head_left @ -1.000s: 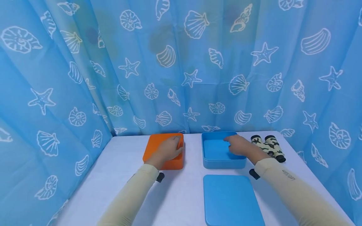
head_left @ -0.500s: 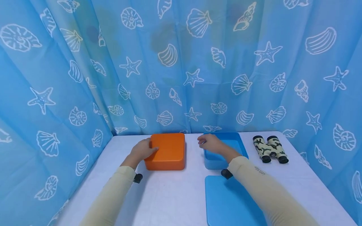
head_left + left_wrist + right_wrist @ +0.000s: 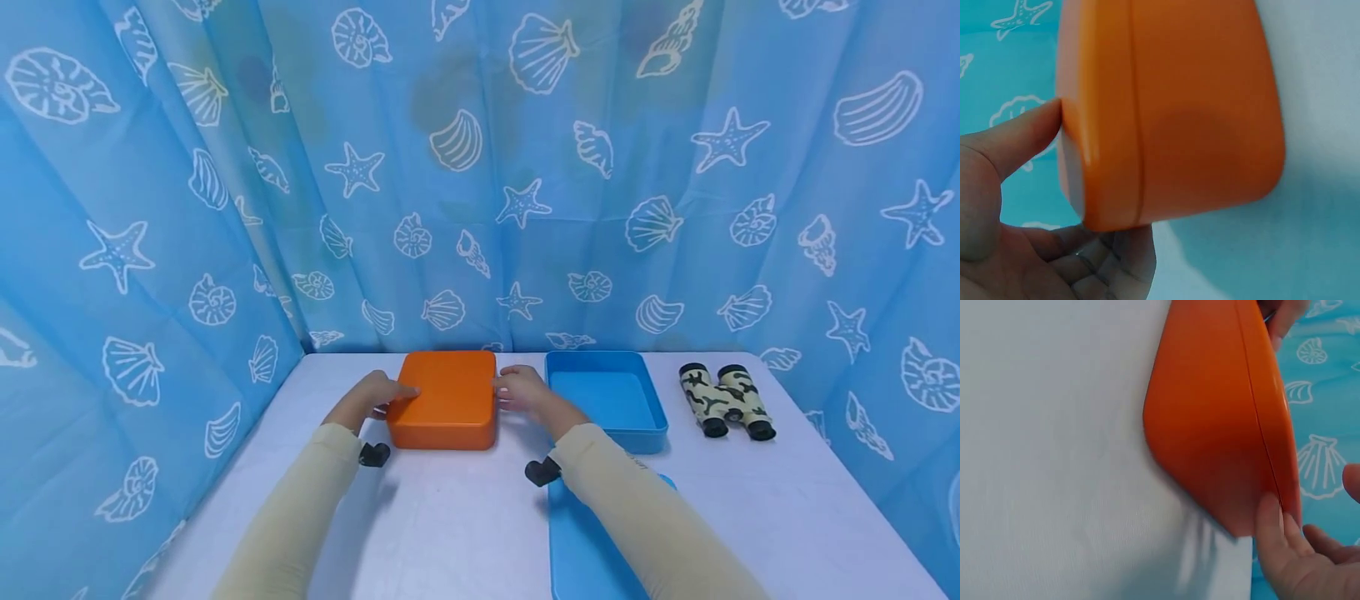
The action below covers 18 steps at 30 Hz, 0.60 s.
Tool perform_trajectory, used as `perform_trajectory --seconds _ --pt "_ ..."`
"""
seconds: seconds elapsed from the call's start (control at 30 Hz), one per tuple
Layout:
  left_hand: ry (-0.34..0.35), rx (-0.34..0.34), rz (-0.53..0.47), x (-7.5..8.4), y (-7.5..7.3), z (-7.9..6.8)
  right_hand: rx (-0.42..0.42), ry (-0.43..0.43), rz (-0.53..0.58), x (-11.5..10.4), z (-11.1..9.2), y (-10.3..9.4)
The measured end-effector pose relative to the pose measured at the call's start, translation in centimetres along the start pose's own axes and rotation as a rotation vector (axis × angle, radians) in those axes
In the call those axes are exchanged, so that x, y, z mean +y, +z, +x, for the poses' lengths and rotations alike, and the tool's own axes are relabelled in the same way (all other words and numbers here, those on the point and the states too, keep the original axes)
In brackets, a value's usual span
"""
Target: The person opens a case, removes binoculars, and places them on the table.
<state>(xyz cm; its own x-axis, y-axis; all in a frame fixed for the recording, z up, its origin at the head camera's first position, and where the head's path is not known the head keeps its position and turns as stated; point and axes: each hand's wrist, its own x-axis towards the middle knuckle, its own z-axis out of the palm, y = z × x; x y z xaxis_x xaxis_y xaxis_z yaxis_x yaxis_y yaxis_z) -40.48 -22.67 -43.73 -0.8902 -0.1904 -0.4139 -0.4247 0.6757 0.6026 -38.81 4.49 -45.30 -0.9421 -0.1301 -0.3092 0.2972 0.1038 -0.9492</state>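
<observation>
An orange box [image 3: 450,390] with its lid on stands at the back of the table, left of centre. My left hand [image 3: 373,392] holds its left side, thumb on the lid's top edge and fingers against the side below. In the left wrist view the thumb and fingers of that hand [image 3: 1010,244] straddle the lid's corner, and a thin seam runs between lid and base. On the other side, my right hand [image 3: 527,392] touches the box's right wall. The right wrist view has the right fingertips [image 3: 1269,515] at the seam, with the thumb away from the lid.
Right of the orange box stands an open blue box [image 3: 637,440]. Its flat blue lid [image 3: 585,542] lies in front, partly under my right sleeve. Camouflage-patterned binoculars [image 3: 723,400] lie at the back right. A blue seashell curtain [image 3: 480,208] hangs behind the white table [image 3: 450,525].
My right hand has moved left from the blue box to the orange box's right side. My left hand has shifted from over the orange lid to its left edge.
</observation>
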Motion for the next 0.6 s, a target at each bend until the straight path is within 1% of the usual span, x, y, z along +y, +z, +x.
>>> perform_trajectory --seconds 0.13,0.23,0.33,0.43,0.53,0.6 --pt "0.008 -0.020 -0.033 0.4 -0.5 -0.1 0.046 0.042 0.061 0.1 0.3 0.5" --pt "0.002 -0.024 -0.083 0.9 -1.0 -0.3 0.057 0.059 0.142 0.1 0.4 0.5" --pt "-0.020 -0.024 -0.152 1.4 -1.4 -0.2 0.053 0.089 0.244 -0.1 0.5 0.4" --pt "-0.039 -0.040 -0.215 1.6 -1.8 -0.3 0.055 0.136 0.342 -0.2 0.4 0.2" --pt "-0.058 -0.054 -0.268 1.6 -2.1 -0.5 0.044 0.170 0.393 -0.2 0.4 0.0" --pt "-0.066 -0.066 -0.298 1.6 -2.3 -0.7 0.026 0.178 0.399 -0.3 0.4 -0.2"
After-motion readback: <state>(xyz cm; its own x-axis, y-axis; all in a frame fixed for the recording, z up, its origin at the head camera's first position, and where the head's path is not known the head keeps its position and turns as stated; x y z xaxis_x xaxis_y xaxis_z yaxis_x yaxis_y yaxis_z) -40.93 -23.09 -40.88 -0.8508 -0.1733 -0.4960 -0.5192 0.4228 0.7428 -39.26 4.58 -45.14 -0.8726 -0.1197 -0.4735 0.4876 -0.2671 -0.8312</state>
